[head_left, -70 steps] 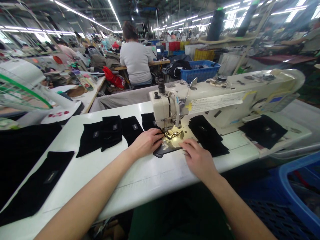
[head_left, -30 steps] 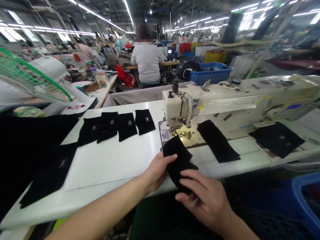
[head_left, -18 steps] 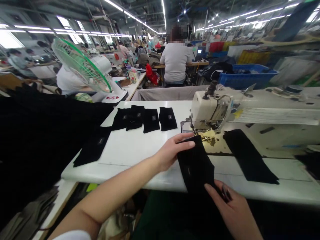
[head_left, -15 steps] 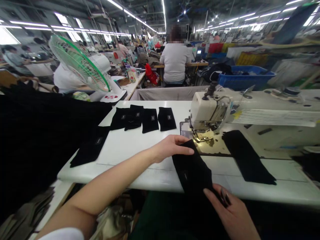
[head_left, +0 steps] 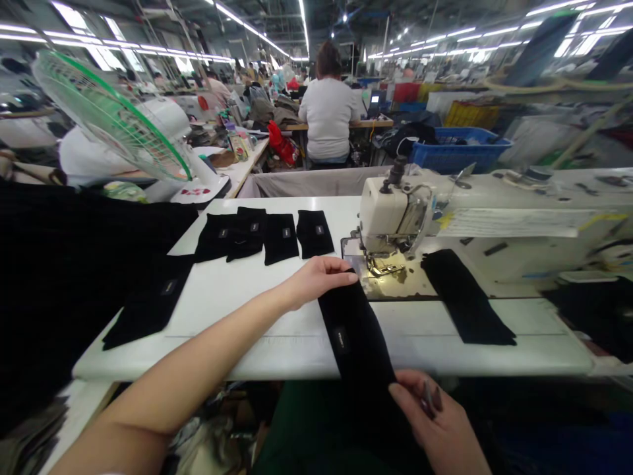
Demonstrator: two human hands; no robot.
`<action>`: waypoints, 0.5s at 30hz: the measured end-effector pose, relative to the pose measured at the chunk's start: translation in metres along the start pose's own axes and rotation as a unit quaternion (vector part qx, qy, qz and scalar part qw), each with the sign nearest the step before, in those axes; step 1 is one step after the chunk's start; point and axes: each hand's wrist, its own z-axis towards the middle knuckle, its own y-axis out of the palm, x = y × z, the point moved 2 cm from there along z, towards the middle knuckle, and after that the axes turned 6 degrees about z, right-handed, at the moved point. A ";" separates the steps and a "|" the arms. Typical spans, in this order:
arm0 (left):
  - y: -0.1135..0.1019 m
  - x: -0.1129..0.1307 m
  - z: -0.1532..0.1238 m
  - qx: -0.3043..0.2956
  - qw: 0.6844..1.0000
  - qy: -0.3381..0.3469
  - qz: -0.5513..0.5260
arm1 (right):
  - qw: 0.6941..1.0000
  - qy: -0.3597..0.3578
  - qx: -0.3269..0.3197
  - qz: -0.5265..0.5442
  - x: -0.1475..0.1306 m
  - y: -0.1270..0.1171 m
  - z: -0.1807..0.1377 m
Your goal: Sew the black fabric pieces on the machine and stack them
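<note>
left hand (head_left: 316,282) stretched forward, right hand (head_left: 435,422) nearer, both pinching black fabric (head_left: 361,336).

The left hand (head_left: 320,282) and right hand (head_left: 435,412) are now away from the presser foot (head_left: 388,269), holding a black piece (head_left: 363,353) out lengthwise, its label (head_left: 341,340) showing. Right of the foot, a plain piece (head_left: 467,297), partly covered earlier, lies exposed.

Left hand (head_left: 316,280): pinching, thumb (head_left: 343,280) straight and pointing right.
Left forearm (head_left: 212,349): bare, slanting up from bottom left, elbow bent.
Right hand (head_left: 440,422): lower in view, pinching, thumb uppermost, palm turned inward.
</note>
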 end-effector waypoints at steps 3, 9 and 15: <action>-0.008 -0.003 0.004 -0.004 1.000 -0.015 -0.017 | 1.000 0.000 0.005 0.020 -0.003 -0.002 0.001; -0.013 0.016 -0.015 -0.214 0.969 -0.074 0.096 | 0.962 -0.168 0.203 -0.067 -0.033 -0.051 0.005; 0.049 0.058 -0.052 -0.238 0.948 0.101 0.186 | 0.932 -0.348 0.057 -0.082 -0.086 -0.052 0.008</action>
